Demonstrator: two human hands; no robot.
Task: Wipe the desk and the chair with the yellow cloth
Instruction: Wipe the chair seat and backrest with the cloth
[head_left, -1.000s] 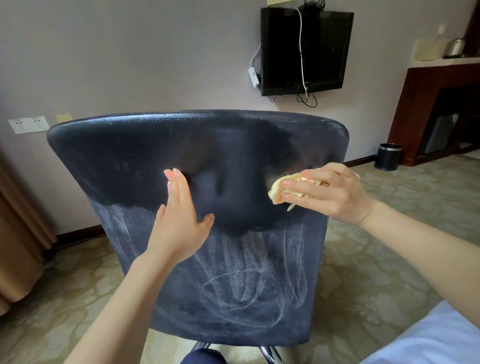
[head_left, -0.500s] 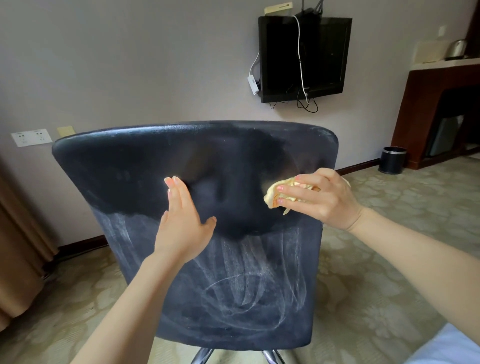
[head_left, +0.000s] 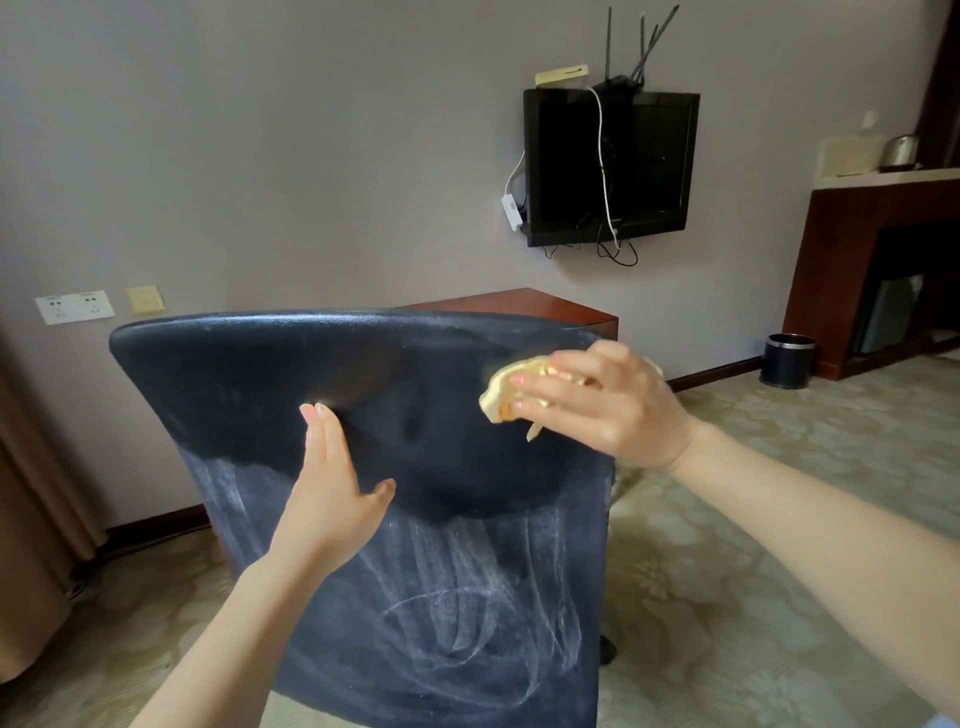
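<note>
Right hand grips yellow cloth against chair back; left hand flat, fingers straight, on chair.

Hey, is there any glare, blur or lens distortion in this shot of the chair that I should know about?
Head view: a small bright glint sits on the chair just above the left hand. Head view: the right hand and the cloth look slightly motion-blurred. Head view: straight lines lean near the frame edges, as with a wide-angle lens. The light is soft, with no hard shadows.
</note>
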